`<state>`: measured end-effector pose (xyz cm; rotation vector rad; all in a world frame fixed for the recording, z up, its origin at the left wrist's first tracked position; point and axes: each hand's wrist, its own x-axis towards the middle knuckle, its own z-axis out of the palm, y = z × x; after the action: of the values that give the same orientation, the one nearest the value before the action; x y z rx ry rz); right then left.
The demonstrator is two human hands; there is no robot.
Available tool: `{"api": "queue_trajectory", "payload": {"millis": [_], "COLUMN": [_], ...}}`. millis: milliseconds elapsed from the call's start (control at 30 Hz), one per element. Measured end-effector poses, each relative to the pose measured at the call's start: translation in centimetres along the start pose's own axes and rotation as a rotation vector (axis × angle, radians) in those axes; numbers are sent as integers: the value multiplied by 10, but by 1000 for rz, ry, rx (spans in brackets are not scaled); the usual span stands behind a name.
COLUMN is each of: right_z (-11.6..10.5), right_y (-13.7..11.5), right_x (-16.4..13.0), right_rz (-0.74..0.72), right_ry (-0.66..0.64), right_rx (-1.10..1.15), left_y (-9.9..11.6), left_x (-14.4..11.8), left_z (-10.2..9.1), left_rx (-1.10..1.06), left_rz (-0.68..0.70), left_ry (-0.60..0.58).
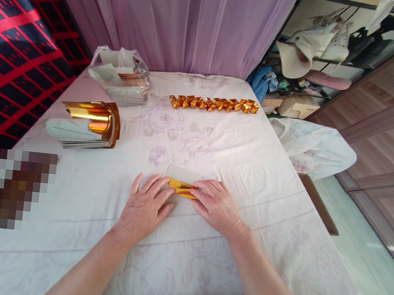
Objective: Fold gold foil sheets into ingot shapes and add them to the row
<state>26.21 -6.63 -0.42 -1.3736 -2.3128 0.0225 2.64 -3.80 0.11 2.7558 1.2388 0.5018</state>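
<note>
One flowered cloth (251,167) lies beneath the left hand (143,205) and right hand (220,208); beyond them hangs a purple curtain (196,20); past the right one stands a shoe rack (358,66). Between the hands lies foil paper (181,188), fingertips at both ends: left fingers spread, right ones closer, whether pinching I cannot tell. It is shiny gold, folded narrow, a pale flap (184,173) farthest from the wrists.
</note>
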Motion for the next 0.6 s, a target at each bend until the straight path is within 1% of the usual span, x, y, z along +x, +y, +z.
{"api": "queue_trajectory", "payload": {"millis": [167,267,333,500,600], "right_z": [3,5,5,7,8], "right_y": [-1,-1,-2,-3,-6], "right_x": [1,2,3,4,5], "right_rz": [-28,-42,-50,-51,-62], "right_ry": [6,58,86,71,87], "right_rx": [-26,-34,-42,-66,-65], "left_y": [-1,-1,-1,-1,-1], "left_x": [0,0,-1,-3,-5], "left_z": [-1,-1,0,6,10], "left_rx": [12,20,23,23,3], "left_rz": [-18,-5,22,109,169], "left_ry": [18,23,31,47,50]}}
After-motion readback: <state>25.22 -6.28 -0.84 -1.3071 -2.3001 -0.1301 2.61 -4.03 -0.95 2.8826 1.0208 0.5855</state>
